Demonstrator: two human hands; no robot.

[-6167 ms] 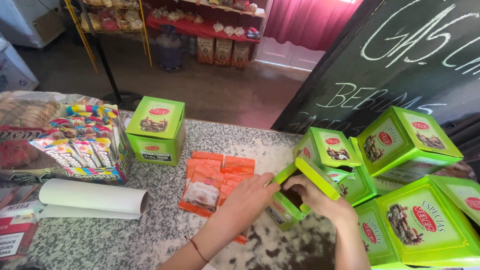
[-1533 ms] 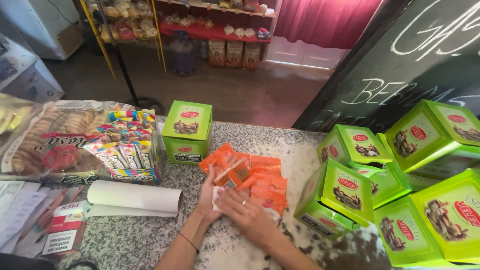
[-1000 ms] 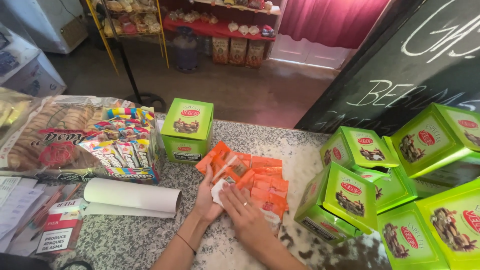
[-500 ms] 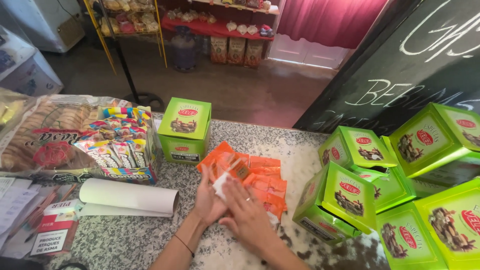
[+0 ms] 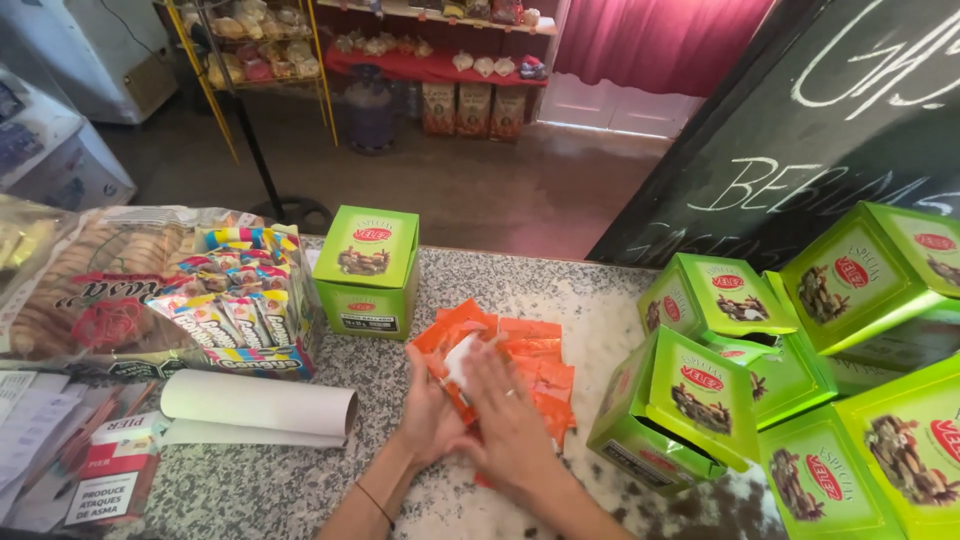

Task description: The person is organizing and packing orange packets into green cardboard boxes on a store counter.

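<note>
Hands meet over a pile of orange packets (image 5: 520, 365) on the speckled stone bench (image 5: 250, 480). The right hand (image 5: 510, 420) lies flat and open, fingers spread, palm pressing down on the near packets. The left hand (image 5: 430, 410) curls loosely beneath it, gripping the near left edge of the pile, where a white patch on one packet shows between the two. Beyond the left hand stands a closed green box (image 5: 368, 272); to its left lies a roll of white paper (image 5: 255, 408). Just right of the right hand sits an open green box (image 5: 680, 415), tilted, with more green boxes stacked behind it.
</note>
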